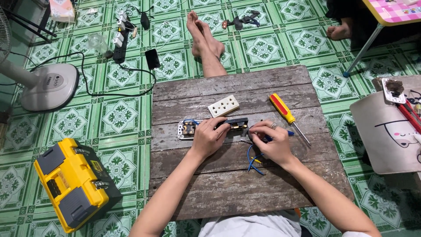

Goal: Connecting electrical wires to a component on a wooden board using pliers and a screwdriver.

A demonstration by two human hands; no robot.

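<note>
We see a green patterned tile floor (118,118), a white fan base (48,85) and a pink-topped table (392,11).

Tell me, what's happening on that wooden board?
A person sits on the tiled floor working over a weathered wooden board. Their left hand presses down on a dismantled socket strip whose inner contacts are exposed. Their right hand pinches blue wires next to it. A white socket cover and a red-and-yellow screwdriver lie loose on the board, and a yellow toolbox sits on the floor beside it.
</note>
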